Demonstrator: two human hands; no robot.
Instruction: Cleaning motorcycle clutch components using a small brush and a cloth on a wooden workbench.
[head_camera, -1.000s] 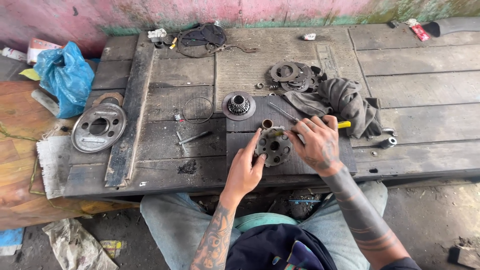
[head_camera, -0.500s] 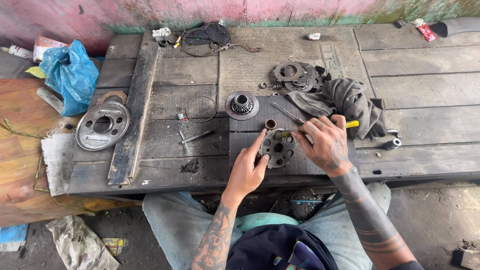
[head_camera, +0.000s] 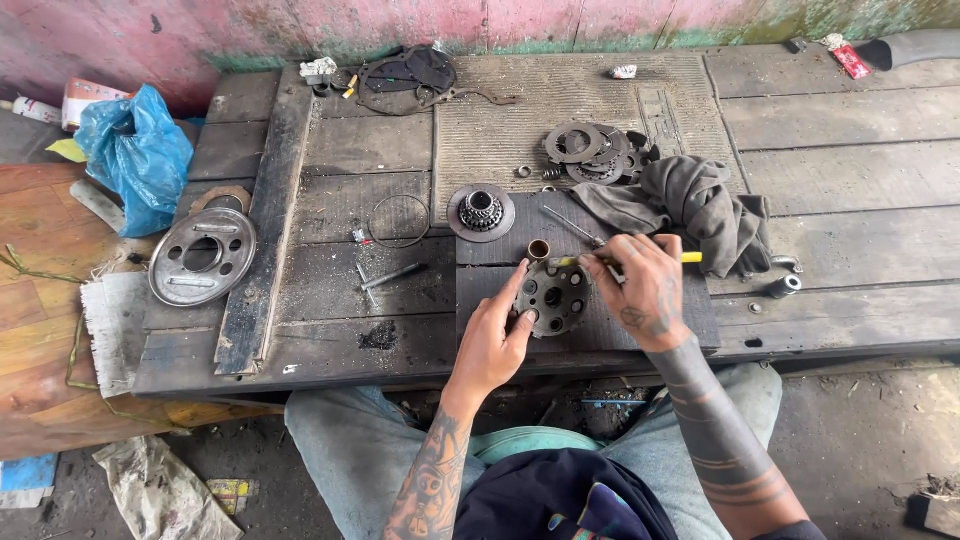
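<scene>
The left hand (head_camera: 497, 338) rests at the near edge of the wooden workbench (head_camera: 840, 150), fingers spread and curled against the left rim of a dark round metal hub with holes (head_camera: 553, 297), steadying it flat on the boards. The right hand (head_camera: 643, 285) is closed in a pinch grip around a yellow-handled tool (head_camera: 640, 259), which lies roughly level; its tip end reaches over the upper right edge of the hub, and its yellow end sticks out past the knuckles to the right. Whether the tip actually touches the hub cannot be told.

The hub sits on a darker board at the front centre of the bench, between the two hands. Just above it, nearly touching its upper left edge, stands a small brown metal bushing (head_camera: 539, 249). Further back and slightly left lies a round plate with a toothed gear at its centre (head_camera: 481, 211). Left of that, a thin wire ring (head_camera: 401, 220) lies flat, with a bolt (head_camera: 392, 275) near it.

Behind the right hand, a grey rag (head_camera: 700, 205) is bunched up, and beyond it a stack of flat clutch-type discs (head_camera: 588, 153). A small metal cylinder (head_camera: 784, 286) lies to the right of the rag.

At the left end of the bench a large silver slotted disc (head_camera: 203, 256) lies beside a long wooden plank (head_camera: 270, 220). A blue plastic bag (head_camera: 137, 157) sits off the left corner. A tangle of dark gaskets and cable (head_camera: 410, 72) lies at the back edge.
</scene>
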